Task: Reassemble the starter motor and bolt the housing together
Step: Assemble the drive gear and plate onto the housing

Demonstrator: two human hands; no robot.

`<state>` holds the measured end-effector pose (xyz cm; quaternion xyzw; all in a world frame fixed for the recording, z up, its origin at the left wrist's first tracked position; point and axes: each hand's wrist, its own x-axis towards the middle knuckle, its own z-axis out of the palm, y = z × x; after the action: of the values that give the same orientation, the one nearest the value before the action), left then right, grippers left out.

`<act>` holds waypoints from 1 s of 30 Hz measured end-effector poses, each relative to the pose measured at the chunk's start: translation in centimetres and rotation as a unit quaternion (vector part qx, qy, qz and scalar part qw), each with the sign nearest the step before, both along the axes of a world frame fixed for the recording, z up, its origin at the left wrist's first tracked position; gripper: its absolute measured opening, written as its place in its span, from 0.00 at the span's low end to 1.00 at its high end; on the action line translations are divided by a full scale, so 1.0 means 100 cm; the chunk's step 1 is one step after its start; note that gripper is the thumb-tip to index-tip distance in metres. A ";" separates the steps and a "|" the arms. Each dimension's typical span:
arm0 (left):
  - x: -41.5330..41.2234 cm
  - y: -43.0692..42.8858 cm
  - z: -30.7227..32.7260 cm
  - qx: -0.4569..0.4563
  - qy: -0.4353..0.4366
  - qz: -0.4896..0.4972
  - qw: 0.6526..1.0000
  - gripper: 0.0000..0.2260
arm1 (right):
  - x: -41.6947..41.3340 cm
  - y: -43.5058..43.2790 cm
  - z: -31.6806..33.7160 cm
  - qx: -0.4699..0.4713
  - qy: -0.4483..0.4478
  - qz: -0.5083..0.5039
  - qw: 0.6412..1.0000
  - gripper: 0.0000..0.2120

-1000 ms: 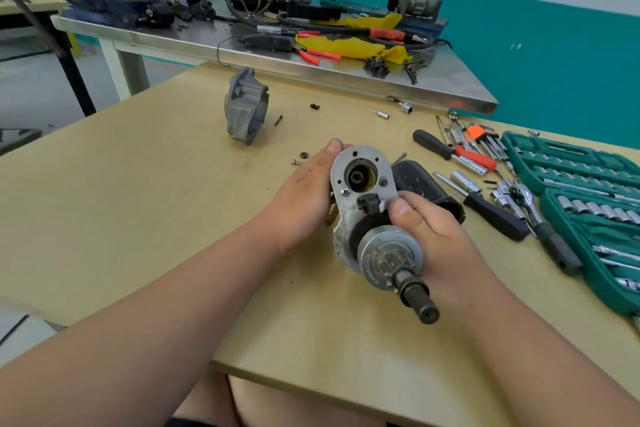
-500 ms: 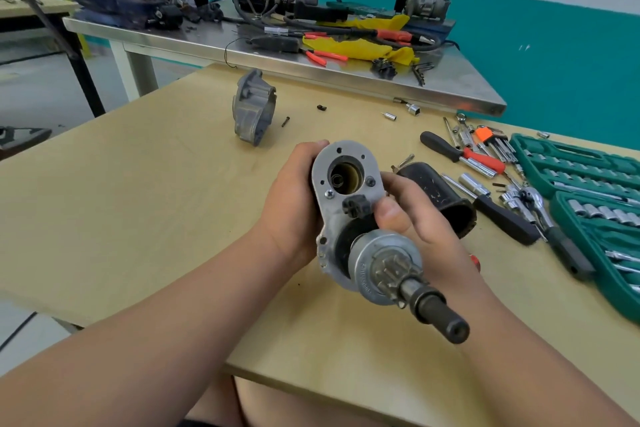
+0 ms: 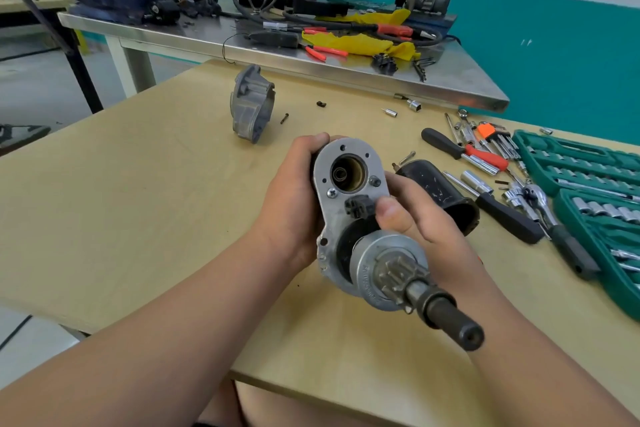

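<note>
I hold the starter motor body (image 3: pixel 349 204) above the wooden table (image 3: pixel 138 218), its flat silver plate with a round bore facing me. A pinion gear and dark shaft (image 3: pixel 440 308) stick out toward me at the lower right. My left hand (image 3: pixel 294 198) grips the body from the left side. My right hand (image 3: pixel 422 218) grips it from the right, thumb pressed beside a small black fitting on the plate. The grey nose housing (image 3: pixel 251 104) stands apart on the table, far left. A black cylindrical casing (image 3: pixel 440 194) lies just behind my right hand.
Loose small bolts (image 3: pixel 284 118) and sockets (image 3: pixel 391 112) lie on the table behind the motor. Screwdrivers (image 3: pixel 460 151), a ratchet (image 3: pixel 554 218) and green socket trays (image 3: pixel 595 191) fill the right side. A steel bench (image 3: pixel 311 55) with cables and pliers stands behind.
Both hands have lifted and tilted the motor body, so the shaft now points more toward me and to the right. The view has shifted closer.
</note>
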<state>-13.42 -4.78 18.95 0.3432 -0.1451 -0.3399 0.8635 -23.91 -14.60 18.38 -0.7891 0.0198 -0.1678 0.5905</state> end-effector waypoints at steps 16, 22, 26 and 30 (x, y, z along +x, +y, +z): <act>0.003 0.003 -0.007 0.037 -0.046 0.015 0.998 0.31 | 0.005 -0.003 -0.004 -0.002 -0.003 -0.056 0.998 0.22; 0.002 0.005 -0.011 0.007 -0.077 0.020 0.997 0.13 | 0.005 -0.008 -0.003 -0.002 0.047 -0.046 0.998 0.16; 0.000 0.005 -0.014 0.030 -0.102 0.040 0.993 0.10 | 0.003 -0.020 0.011 -0.122 0.033 -0.097 0.987 0.05; -0.001 0.003 -0.019 0.044 -0.131 0.015 0.990 0.14 | 0.004 -0.022 0.024 -0.175 0.042 -0.090 0.979 0.07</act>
<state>-13.55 -4.50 17.05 0.4248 -0.2371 -0.2852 0.8258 -23.52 -16.79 20.81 -0.8816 0.0862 -0.1881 0.4242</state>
